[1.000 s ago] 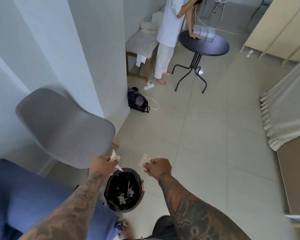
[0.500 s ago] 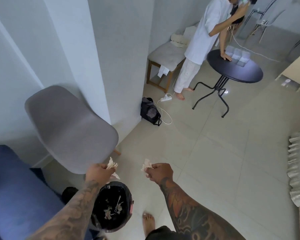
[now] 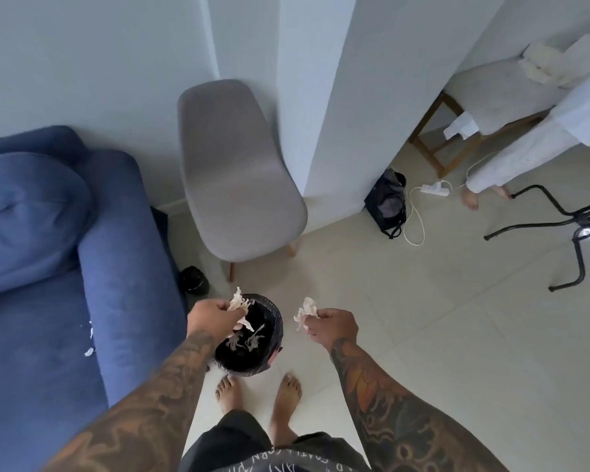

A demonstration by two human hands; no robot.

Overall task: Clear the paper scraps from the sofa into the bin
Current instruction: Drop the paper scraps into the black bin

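A small black-lined bin [image 3: 269, 356] stands on the floor just in front of my feet, with several white paper scraps [image 3: 249, 340] lying inside. My left hand [image 3: 212, 318] hovers over the bin's left rim and grips a bunch of white scraps [image 3: 240, 303]. My right hand [image 3: 332, 327] is to the right of the bin, over the floor, pinching another crumpled scrap [image 3: 305, 313]. The blue sofa [image 3: 65, 267] fills the left side; a few small white scraps [image 3: 89, 338] lie on its seat beside the armrest.
A grey shell chair [image 3: 235, 172] stands behind the bin against a white pillar. A small black object [image 3: 193, 281] sits by the sofa's corner. A dark bag [image 3: 387, 202], a white cable and power strip [image 3: 435, 189], black table legs [image 3: 573, 226] and another person's feet are at the right.
My view has swung left and down, bringing the sofa and its scraps into sight. Both hands keep their scraps; the left one now sits over the bin's opening.
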